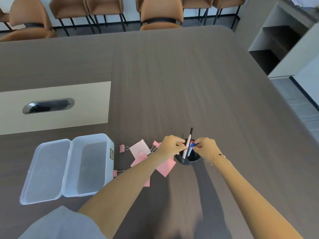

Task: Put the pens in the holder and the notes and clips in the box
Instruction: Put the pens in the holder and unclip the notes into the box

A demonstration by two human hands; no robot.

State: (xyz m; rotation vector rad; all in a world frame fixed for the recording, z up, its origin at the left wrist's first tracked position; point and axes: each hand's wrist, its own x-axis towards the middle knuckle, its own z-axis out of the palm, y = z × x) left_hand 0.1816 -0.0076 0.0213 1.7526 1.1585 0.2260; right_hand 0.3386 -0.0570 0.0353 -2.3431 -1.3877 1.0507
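We work at a grey wood-grain table (189, 75) with brown chairs (161, 12) along its far edge.

1. Near the left part of the near edge, the clear plastic box (91, 164) lies open, its lid (48, 171) folded out to the left. We see nothing inside it.
2. Just right of the box, the pink notes (139, 149) and pink binder clips (123, 148) lie scattered on the table, partly hidden under our left forearm.
3. Our left hand (170, 145) pinches the white pen (186, 149) at the rim of the black holder (188, 159), which stands near the middle of the near edge.
4. A black pen (191, 132) stands in the holder, and our right hand (206, 148) pinches a blue pen (190, 149) beside it.

Caution: both hands crowd one small holder. In our judgement, a sideways push while seating the pens could tip it and spill them. Our left forearm hangs over the notes; dragging it back could sweep notes or clips toward the table edge.
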